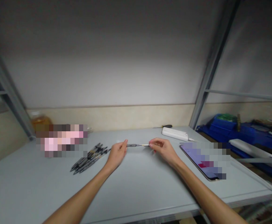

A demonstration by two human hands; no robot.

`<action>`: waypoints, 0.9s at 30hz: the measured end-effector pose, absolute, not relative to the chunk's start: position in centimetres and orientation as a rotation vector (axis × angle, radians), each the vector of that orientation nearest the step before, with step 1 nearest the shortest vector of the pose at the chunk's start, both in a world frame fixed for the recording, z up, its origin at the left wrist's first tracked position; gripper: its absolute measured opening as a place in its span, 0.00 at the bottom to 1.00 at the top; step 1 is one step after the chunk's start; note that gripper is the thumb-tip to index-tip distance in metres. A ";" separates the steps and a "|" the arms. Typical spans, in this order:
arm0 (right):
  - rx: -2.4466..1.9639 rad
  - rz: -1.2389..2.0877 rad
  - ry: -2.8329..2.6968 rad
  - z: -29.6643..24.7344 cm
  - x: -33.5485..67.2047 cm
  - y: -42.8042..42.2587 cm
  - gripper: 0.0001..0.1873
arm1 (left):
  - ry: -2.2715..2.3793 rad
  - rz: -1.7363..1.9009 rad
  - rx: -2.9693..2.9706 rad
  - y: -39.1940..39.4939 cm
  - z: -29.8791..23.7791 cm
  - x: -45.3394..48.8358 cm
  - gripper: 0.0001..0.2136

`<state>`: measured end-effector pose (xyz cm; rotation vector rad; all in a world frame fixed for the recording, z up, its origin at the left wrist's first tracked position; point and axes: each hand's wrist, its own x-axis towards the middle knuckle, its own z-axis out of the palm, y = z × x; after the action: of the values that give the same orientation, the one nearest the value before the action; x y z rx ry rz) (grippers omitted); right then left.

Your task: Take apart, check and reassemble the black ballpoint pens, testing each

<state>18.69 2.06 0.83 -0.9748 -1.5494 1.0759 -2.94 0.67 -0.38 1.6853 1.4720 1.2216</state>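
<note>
Both my hands hold one thin pen point(137, 145) level above the grey table point(136, 186). My left hand point(117, 154) pinches the dark end, fingers closed. My right hand point(163, 149) pinches the pale end, fingers closed too. A pile of several dark pens point(89, 158) lies on the table just left of my left hand.
A phone point(202, 161) lies at the right of the table. A white power strip point(175, 133) and a small screwdriver point(164, 126) sit at the back by the wall. A blurred pink item point(62, 140) is at the back left. Blue bins point(231, 127) stand to the right, beyond a metal post.
</note>
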 end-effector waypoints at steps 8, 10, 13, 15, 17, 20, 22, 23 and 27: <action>-0.883 1.023 -1.492 0.8 18.6 2.1 0.13 | 1.377 1.176 1.465 0.9 -0.5 -2.8 0.26; -0.892 1.005 -1.467 0.9 18.7 2.2 0.12 | 1.280 1.232 1.427 1.1 -0.7 -2.8 0.24; -0.912 0.980 -1.441 0.9 18.8 2.4 0.12 | 1.090 1.322 1.432 1.3 -0.9 -3.0 0.17; -0.924 0.974 -1.426 0.8 18.9 2.4 0.11 | 1.031 1.370 1.504 1.2 -0.9 -3.1 0.16; -0.931 0.982 -1.412 0.8 19.0 2.5 0.11 | 1.039 1.403 1.574 1.0 -0.7 -3.3 0.14; -0.926 1.003 -1.395 0.7 19.0 2.5 0.12 | 1.126 1.387 1.642 0.9 -0.4 -3.4 0.12; -0.921 1.009 -1.387 0.8 19.0 2.5 0.12 | 1.202 1.356 1.671 0.8 -0.2 -3.3 0.15; -0.919 1.010 -1.385 0.8 19.0 2.4 0.12 | 1.239 1.341 1.676 0.9 -0.2 -3.3 0.17; -0.912 1.006 -1.378 0.9 18.9 2.4 0.12 | 1.319 1.320 1.651 1.2 -0.5 -3.4 0.20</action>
<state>18.88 2.37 0.85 -0.9122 -1.3779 1.0063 -3.41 1.19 -0.51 1.6512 1.3192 1.3205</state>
